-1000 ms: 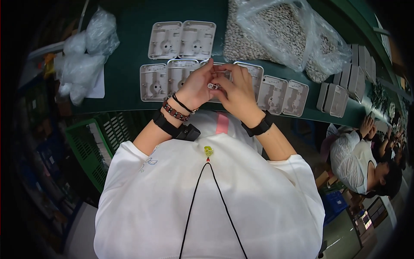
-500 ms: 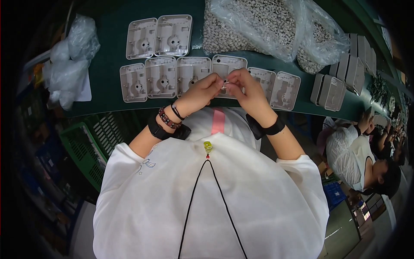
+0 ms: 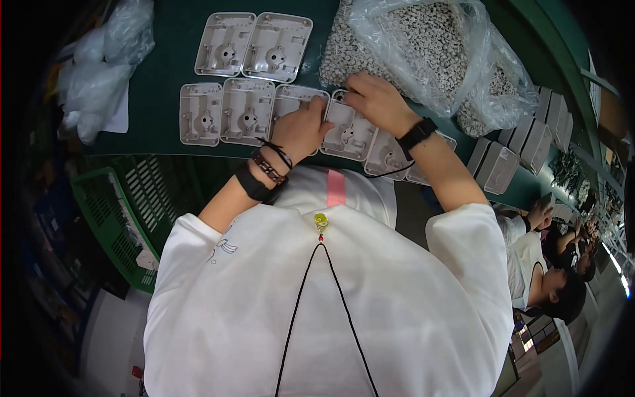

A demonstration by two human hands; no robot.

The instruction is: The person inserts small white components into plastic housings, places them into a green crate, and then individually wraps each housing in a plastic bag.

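In the head view, the left hand [image 3: 301, 131] bends over a grey housing [image 3: 286, 100] near the bench's [image 3: 162, 109] near edge; the right hand [image 3: 378, 102] curls at the far rim of the neighbouring housing [image 3: 348, 129], beside a bag of small parts [image 3: 417, 40]. Open sides face up, apparently for easy access. Both hands' fingertips are obscured; whether they pinch anything cannot be told. The bag's far end is cut off.
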